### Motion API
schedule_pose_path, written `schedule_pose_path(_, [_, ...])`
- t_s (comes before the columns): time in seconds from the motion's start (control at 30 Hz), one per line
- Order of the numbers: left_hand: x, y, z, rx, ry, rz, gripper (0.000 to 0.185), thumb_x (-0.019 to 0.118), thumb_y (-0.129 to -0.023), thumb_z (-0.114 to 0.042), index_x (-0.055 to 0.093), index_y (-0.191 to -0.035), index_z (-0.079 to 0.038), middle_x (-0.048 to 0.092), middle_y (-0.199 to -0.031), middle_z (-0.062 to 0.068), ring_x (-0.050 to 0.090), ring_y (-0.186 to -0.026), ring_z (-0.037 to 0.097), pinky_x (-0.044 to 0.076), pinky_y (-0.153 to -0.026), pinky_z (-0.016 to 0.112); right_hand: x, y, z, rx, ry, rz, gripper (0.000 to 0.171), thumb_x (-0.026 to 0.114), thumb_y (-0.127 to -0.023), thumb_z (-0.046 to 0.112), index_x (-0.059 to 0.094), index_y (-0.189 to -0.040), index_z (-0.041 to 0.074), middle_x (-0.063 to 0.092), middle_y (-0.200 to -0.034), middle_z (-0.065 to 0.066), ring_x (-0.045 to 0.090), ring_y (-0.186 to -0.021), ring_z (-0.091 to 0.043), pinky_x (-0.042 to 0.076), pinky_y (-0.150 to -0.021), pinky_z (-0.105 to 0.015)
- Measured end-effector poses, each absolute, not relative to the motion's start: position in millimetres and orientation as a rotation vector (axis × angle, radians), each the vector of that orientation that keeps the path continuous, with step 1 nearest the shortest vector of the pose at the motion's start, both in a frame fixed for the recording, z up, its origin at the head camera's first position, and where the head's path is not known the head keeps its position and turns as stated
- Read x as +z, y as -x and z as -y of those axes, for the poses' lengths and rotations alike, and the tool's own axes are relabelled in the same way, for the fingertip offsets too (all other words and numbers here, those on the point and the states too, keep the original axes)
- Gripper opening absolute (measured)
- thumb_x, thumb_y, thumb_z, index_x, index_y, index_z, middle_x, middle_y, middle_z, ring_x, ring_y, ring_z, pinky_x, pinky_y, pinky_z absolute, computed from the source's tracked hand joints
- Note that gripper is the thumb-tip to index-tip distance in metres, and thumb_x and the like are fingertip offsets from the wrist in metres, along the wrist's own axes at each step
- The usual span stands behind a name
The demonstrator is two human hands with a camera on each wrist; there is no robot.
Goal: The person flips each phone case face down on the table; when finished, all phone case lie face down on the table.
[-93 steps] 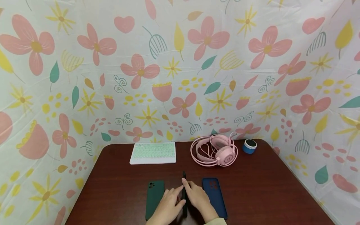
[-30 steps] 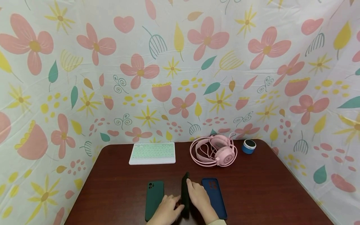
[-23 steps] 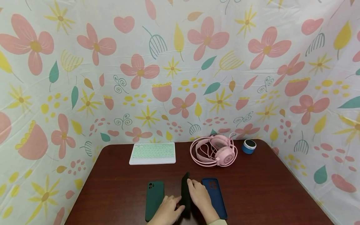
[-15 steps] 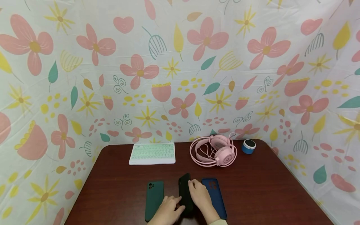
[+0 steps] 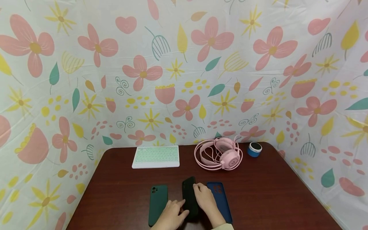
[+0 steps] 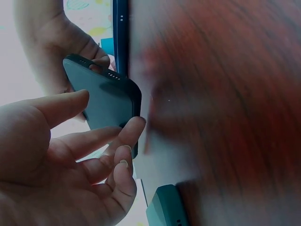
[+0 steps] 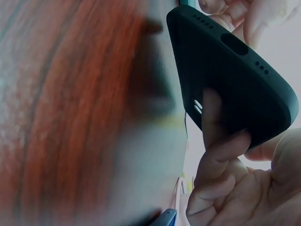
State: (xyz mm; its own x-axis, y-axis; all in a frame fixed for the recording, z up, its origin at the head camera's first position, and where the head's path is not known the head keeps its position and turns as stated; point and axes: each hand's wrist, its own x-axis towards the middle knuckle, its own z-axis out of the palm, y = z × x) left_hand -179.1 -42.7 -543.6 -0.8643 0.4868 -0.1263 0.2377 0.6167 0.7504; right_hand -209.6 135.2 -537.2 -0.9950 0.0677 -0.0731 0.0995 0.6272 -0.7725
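The black phone case is near the worktop's front edge, between the green case and the blue case. Its long axis runs front to back; the end with the port slot points to the front edge. It leans sideways, one broad face turned up toward the left edge.

The right hand pinches its right long edge, thumb and fingers closed, forefinger along the lower face. The left hand's thumb and forefinger are spread apart, tips against the left part, other fingers loosely bent.
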Motion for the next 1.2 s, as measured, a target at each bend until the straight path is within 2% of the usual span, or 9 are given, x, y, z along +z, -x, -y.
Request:
schedule_pose_path(0.4, [-543.5, 179.9, 42.6, 1.062, -0.532, -2.550, 0.058, 0.061, -0.095, -0.037, 0.052, -0.135, 0.004, 0.053, -0.080, -0.004, 0.041, -0.077, 0.018, 0.040, -0.069, 0.039, -534.7, 207.4, -135.3, -1.387, -0.131, -2.799, 0.042, 0.044, -0.102, 0.035, 0.067, -0.114, 0.002, 0.066, -0.111, -0.014, 0.060, -0.103, -0.036, 0.046, -0.082, -0.054])
schedule_pose_path(0.5, [-543.9, 180.7, 42.5, 1.056, -0.534, -2.561, 0.062, 0.061, -0.094, -0.038, 0.049, -0.137, 0.006, 0.063, -0.096, 0.006, 0.044, -0.081, 0.020, 0.043, -0.075, 0.044, -533.8, 207.8, -135.3, -1.392, -0.117, -2.794, 0.043, 0.043, -0.102, 0.035, 0.067, -0.115, 0.001, 0.065, -0.112, -0.015, 0.059, -0.104, -0.037, 0.046, -0.083, -0.055])
schedule_pose_path(0.57, [-544.1, 181.1, 42.6, 1.060, -0.537, -2.563, 0.064, 0.062, -0.094, -0.038, 0.047, -0.138, 0.007, 0.063, -0.111, 0.014, 0.045, -0.083, 0.021, 0.043, -0.077, 0.046, -532.9, 207.9, -135.2, -1.396, -0.120, -2.792, 0.043, 0.043, -0.103, 0.034, 0.066, -0.116, 0.000, 0.065, -0.113, -0.016, 0.058, -0.106, -0.038, 0.045, -0.085, -0.055])
schedule_pose_path(0.63, [-544.3, 181.6, 42.7, 1.069, -0.544, -2.562, 0.066, 0.063, -0.094, -0.037, 0.045, -0.139, 0.008, 0.062, -0.115, 0.017, 0.046, -0.085, 0.022, 0.043, -0.079, 0.048, -532.6, 208.1, -135.1, -1.400, -0.128, -2.785, 0.044, 0.043, -0.103, 0.034, 0.066, -0.117, -0.001, 0.064, -0.114, -0.017, 0.057, -0.108, -0.039, 0.044, -0.086, -0.056])
schedule_pose_path(0.73, [-544.2, 181.9, 42.6, 1.091, -0.543, -2.542, 0.069, 0.063, -0.093, -0.036, 0.040, -0.142, 0.008, 0.062, -0.093, 0.009, 0.045, -0.081, 0.022, 0.043, -0.074, 0.045, -532.2, 208.0, -134.7, -1.407, -0.132, -2.770, 0.044, 0.043, -0.103, 0.033, 0.065, -0.118, -0.002, 0.063, -0.117, -0.018, 0.056, -0.110, -0.040, 0.043, -0.088, -0.056])
schedule_pose_path(0.8, [-544.1, 182.0, 42.6, 1.107, -0.540, -2.528, 0.071, 0.064, -0.094, -0.035, 0.037, -0.143, 0.008, 0.054, -0.078, 0.002, 0.044, -0.078, 0.020, 0.042, -0.069, 0.041, -532.3, 207.8, -134.3, -1.407, -0.132, -2.768, 0.044, 0.043, -0.103, 0.033, 0.065, -0.119, -0.002, 0.063, -0.118, -0.018, 0.056, -0.111, -0.040, 0.043, -0.088, -0.056])
schedule_pose_path(0.87, [-544.0, 181.5, 42.7, 1.118, -0.536, -2.520, 0.072, 0.064, -0.094, -0.034, 0.035, -0.144, 0.009, 0.047, -0.072, 0.000, 0.040, -0.073, 0.019, 0.039, -0.064, 0.038, -532.6, 207.6, -134.1, -1.406, -0.130, -2.766, 0.045, 0.042, -0.103, 0.033, 0.065, -0.119, -0.003, 0.063, -0.118, -0.018, 0.055, -0.111, -0.041, 0.043, -0.088, -0.056])
schedule_pose_path(1.03, [-545.1, 181.3, 43.6, 1.127, -0.536, -2.520, 0.072, 0.064, -0.094, -0.034, 0.035, -0.144, 0.010, 0.047, -0.070, 0.000, 0.038, -0.070, 0.018, 0.036, -0.060, 0.034, -532.4, 207.3, -134.6, -1.409, -0.116, -2.754, 0.045, 0.043, -0.103, 0.033, 0.065, -0.119, -0.002, 0.063, -0.117, -0.018, 0.056, -0.110, -0.040, 0.044, -0.087, -0.056])
schedule_pose_path(1.2, [-544.8, 182.2, 44.2, 1.120, -0.531, -2.522, 0.075, 0.064, -0.093, -0.035, 0.034, -0.144, 0.011, 0.048, -0.067, 0.000, 0.039, -0.070, 0.019, 0.037, -0.062, 0.036, -532.8, 206.6, -135.0, -1.409, -0.098, -2.767, 0.044, 0.044, -0.103, 0.034, 0.067, -0.117, -0.001, 0.065, -0.114, -0.016, 0.058, -0.107, -0.038, 0.045, -0.085, -0.055])
